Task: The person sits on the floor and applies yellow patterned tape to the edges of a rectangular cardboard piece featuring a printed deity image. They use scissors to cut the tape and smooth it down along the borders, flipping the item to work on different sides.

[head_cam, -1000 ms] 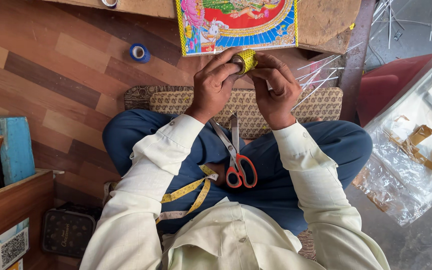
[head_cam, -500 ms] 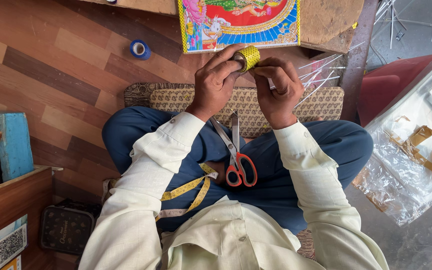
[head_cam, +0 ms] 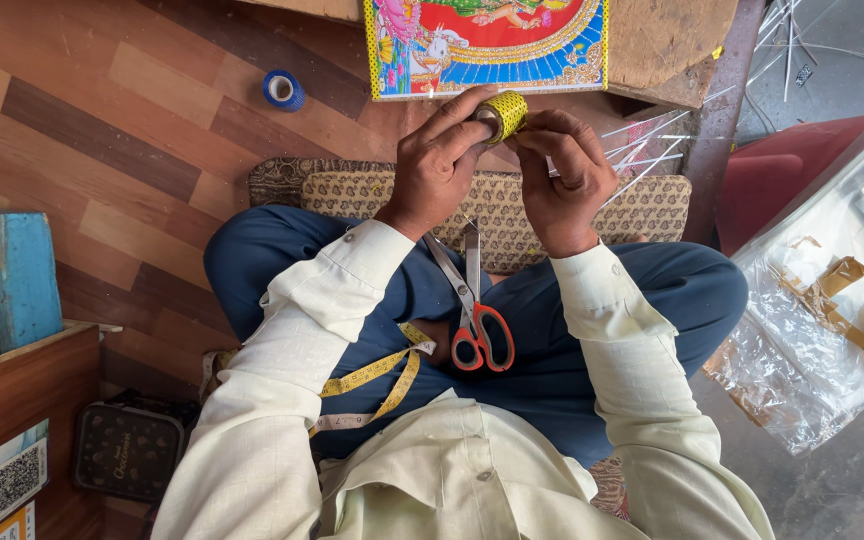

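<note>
Both hands meet above the patterned cushion's [head_cam: 512, 205] far edge: the left hand [head_cam: 437, 165] has its fingers clamped around a small yellow tape roll [head_cam: 505, 112], while the right hand [head_cam: 562, 175] pinches at the roll's side with fingers together. Red-handled scissors [head_cam: 474, 315] and a yellow measuring tape [head_cam: 377, 375] lie on the lap; a blue tape roll [head_cam: 283, 89] sits on the floor.

Ahead of the raised hands, the colourful picture [head_cam: 487, 45] on its wooden board [head_cam: 667, 40] blocks the way forward, and thin white rods [head_cam: 652, 145] crowd the right. To the left, bare wood-pattern floor [head_cam: 102, 150] lies open around the blue tape roll [head_cam: 283, 90]. Scissors [head_cam: 474, 310] and a yellow measuring tape [head_cam: 377, 375] occupy the lap below.
</note>
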